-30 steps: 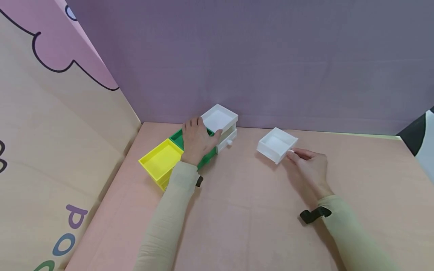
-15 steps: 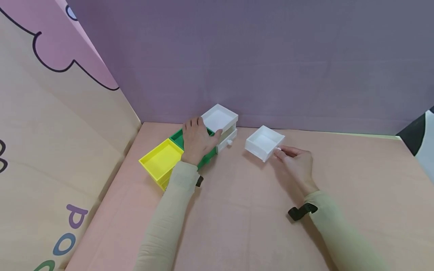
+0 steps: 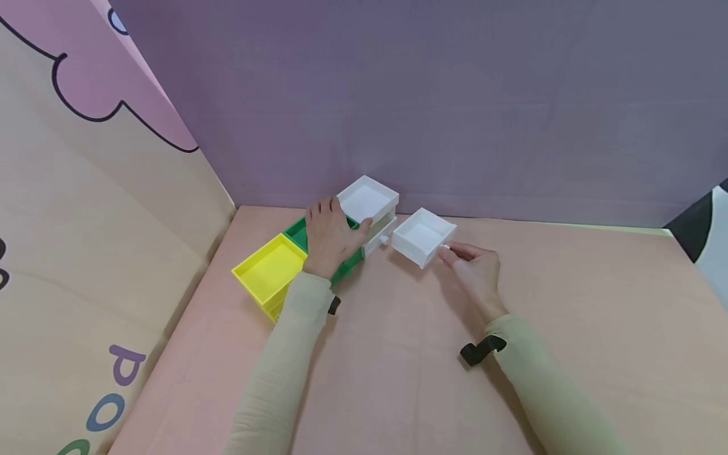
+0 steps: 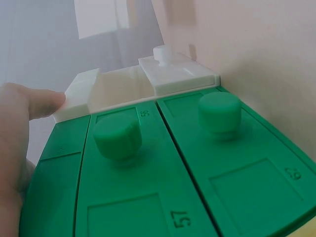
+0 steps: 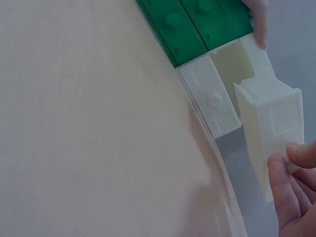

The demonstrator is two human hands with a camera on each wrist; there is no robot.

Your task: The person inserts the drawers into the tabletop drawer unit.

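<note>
My left hand (image 3: 328,239) rests on top of the green drawer unit (image 4: 148,173), its thumb reaching to the top of the white drawer unit (image 3: 368,199) beside it. By its knob, my right hand (image 3: 476,272) pinches a small white drawer (image 3: 422,235), held out in front of the white unit. The right wrist view has this drawer (image 5: 276,111) tilted near the unit's bare upper slot (image 5: 232,71). Below that slot the white lower drawer (image 5: 207,96) is in place, knob outward. Two green drawer fronts with round knobs face the left wrist camera.
A yellow drawer unit (image 3: 270,268) stands at the near left end of the row. The pink tabletop (image 3: 387,366) meets a purple-grey backdrop (image 3: 455,114) behind the units. A printed panel (image 3: 85,221) rises on the left.
My right hand has carried the white drawer leftward to the white unit, and its gap to the unit has narrowed. My left hand stays on the green unit.
</note>
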